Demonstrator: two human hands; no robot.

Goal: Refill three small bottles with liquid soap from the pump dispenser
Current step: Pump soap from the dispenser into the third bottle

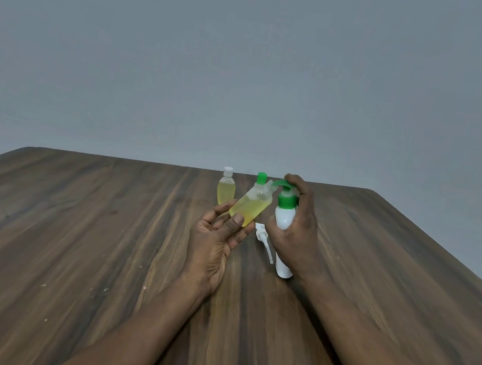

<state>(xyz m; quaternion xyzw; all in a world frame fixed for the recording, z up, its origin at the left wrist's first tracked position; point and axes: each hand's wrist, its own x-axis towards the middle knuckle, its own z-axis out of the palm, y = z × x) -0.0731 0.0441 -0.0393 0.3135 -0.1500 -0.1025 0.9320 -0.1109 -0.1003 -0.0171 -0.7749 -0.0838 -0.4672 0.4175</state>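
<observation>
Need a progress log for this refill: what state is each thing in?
Held bottle: uncapped, tilted, partly full of yellow liquid, neck at the dispenser's spout.
Pump dispenser: a finger on its green head.
White-capped bottle: upright, capped, holds yellow liquid.
Green-capped bottle: capped, mostly hidden.
Loose white pump: lying on the table.
Left hand: holds the held bottle.
Right hand: grips the pump dispenser.

Light: was soft, even, moderate | Shadows: were faint on the wooden table (71,219) | Distortion: table edges bowed | Focus: was slightly soft throughout
</observation>
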